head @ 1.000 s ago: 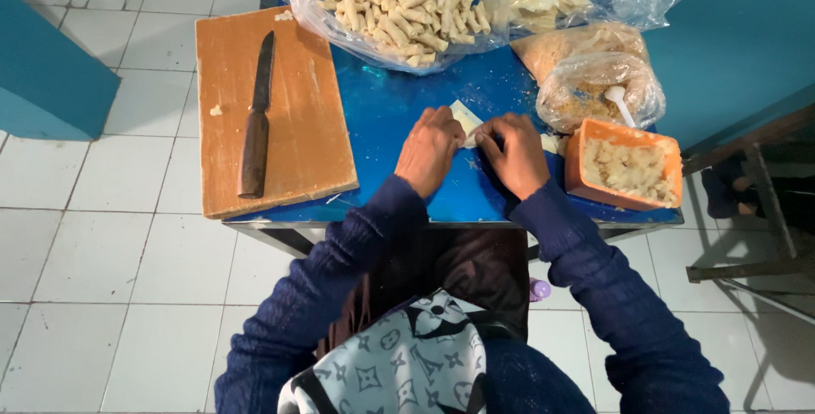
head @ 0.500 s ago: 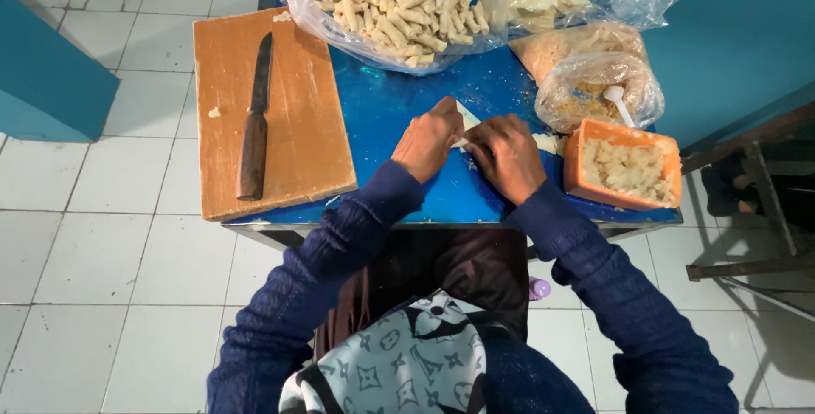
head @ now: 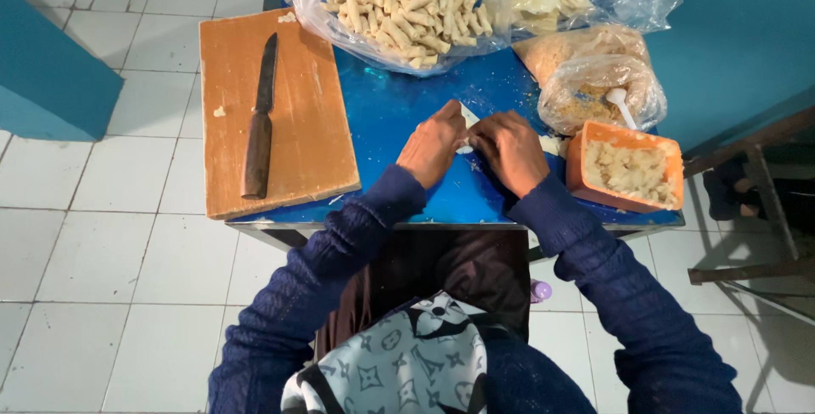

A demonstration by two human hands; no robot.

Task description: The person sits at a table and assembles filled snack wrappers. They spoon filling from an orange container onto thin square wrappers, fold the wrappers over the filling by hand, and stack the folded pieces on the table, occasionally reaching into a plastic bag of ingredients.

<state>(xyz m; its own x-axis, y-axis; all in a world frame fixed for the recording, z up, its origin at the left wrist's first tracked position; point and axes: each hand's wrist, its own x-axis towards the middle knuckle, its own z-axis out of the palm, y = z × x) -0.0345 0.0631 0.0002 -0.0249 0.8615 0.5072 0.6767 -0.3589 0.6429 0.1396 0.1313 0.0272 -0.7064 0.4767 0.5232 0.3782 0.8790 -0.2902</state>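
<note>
Both hands (head: 471,146) pinch pale wrapper (head: 468,117) mid-table (head: 382,117), near front edge

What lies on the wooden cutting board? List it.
On the cutting board lies a dark knife, blade pointing away from the person, plus small pale crumbs. Whatever is under the knife is hidden.

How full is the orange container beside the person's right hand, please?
Nearly full: the orange container holds pale lumpy filling up close to its rim.

One knife (head: 259,121), one board (head: 280,108) (three bags (head: 407,6)).
</note>
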